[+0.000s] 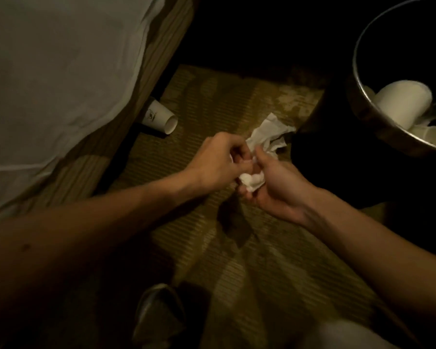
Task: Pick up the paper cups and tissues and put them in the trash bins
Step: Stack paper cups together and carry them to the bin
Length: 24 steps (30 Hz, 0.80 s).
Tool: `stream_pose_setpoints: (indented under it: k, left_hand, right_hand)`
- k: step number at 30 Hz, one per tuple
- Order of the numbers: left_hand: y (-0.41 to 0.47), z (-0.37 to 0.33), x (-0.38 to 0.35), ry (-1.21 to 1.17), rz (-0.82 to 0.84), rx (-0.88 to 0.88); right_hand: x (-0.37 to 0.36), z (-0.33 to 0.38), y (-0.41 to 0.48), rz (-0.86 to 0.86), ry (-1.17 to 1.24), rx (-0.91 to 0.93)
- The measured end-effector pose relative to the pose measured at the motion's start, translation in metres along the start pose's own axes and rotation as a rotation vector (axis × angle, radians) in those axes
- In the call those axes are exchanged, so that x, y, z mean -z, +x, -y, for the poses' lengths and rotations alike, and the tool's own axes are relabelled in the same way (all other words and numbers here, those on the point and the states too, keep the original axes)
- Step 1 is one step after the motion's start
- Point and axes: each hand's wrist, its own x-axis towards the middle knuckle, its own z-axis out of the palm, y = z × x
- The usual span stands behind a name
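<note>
**Partway through: some rubbish binned, a cup and tissue still out**

The left hand [219,159] and right hand [269,182] are meeting over the carpet [237,248], both working on a balled tissue [252,181]. The right hand is lying palm-up and cradling the ball, with its thumb pressing in from above. The left hand is curling its fingers down and pinching the tissue from the other side.

A crumpled sheet [267,134] is showing just beyond the hands. I cannot tell whether it is trailing from the grip or lying on the carpet.

The bin [360,102] is standing near the right hand, and it is already holding a binned cup [400,104] with more pale rubbish beside it, so part of the job is looking done.

Still waiting is a cup [159,119], lying on its side on the carpet at the foot of the bed [61,71], well apart from the bin. By my reading, the tissue in hand is going in next, then the sheet and that cup. A shoe [156,313] is showing at the lower edge.
</note>
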Motion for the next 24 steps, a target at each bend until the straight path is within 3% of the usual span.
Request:
stream_pose_setpoints:
  k: [2,6,9,14,17,19,21,24]
  left_hand:
    - [-0.004,0.017,-0.021,-0.071,0.014,0.029]
    - [0.001,0.037,-0.044,-0.178,0.053,0.004]
    - [0.014,0.044,-0.051,-0.065,0.053,-0.135]
    - [0.038,0.071,-0.053,0.218,0.08,-0.12]
    - [0.043,0.082,-0.067,0.359,0.164,-0.105]
    - [0.041,0.086,-0.074,0.389,0.125,-0.149]
    - [0.039,0.092,-0.08,0.318,0.039,-0.252]
    - [0.035,0.095,-0.069,0.129,0.029,-0.122]
  right_hand:
    - [0.009,-0.016,0.003,-0.141,-0.15,0.024]
    - [0.027,-0.033,0.0,-0.269,-0.157,0.042]
    - [0.034,-0.025,0.003,-0.37,-0.142,0.088]
    - [0.041,-0.022,-0.012,-0.524,-0.077,0.092]
    - [0.043,-0.029,-0.036,-0.525,-0.094,0.066]
    - [0.047,-0.035,-0.049,-0.533,-0.139,0.045]
    - [0.051,-0.043,-0.052,-0.537,-0.141,0.038]
    - [0.047,-0.044,-0.033,-0.567,-0.053,0.039]
